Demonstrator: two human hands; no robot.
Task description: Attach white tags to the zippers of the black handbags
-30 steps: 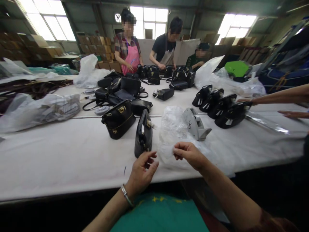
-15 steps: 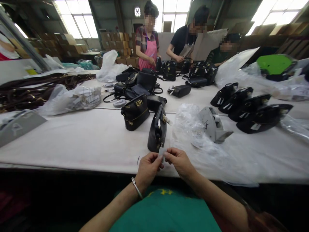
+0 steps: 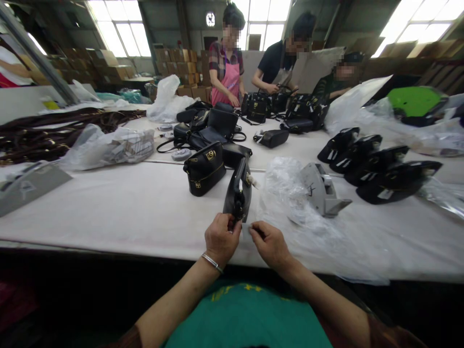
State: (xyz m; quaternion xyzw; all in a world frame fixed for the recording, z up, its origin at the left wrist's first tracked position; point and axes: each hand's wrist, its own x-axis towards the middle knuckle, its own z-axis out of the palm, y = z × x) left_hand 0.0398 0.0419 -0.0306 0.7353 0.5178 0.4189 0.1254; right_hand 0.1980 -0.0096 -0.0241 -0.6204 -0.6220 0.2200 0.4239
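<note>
A black handbag (image 3: 235, 192) with gold fittings stands end-on in front of me on the white-covered table. My left hand (image 3: 222, 237), with a silver bangle at the wrist, is closed at the bag's near lower end, and the exact part it pinches is hidden behind the fingers. Between thumb and forefinger, my right hand (image 3: 268, 241) pinches the edge of a small pale paper tag (image 3: 245, 226) just beside the bag. Left of these stands another black handbag (image 3: 205, 170), upright, with gold zips and a gold emblem.
Crumpled clear plastic (image 3: 286, 193) and a grey tape dispenser (image 3: 321, 191) lie to the right. Several black bags (image 3: 395, 179) stand in a row beyond. More black bags (image 3: 217, 125) are heaped mid-table. Brown straps (image 3: 54, 135) lie left. Several co-workers (image 3: 228, 72) stand across the table.
My left hand has left the pale tag and moved forward to the handbag's near end. My right hand still holds the tag, which has tilted flatter.
</note>
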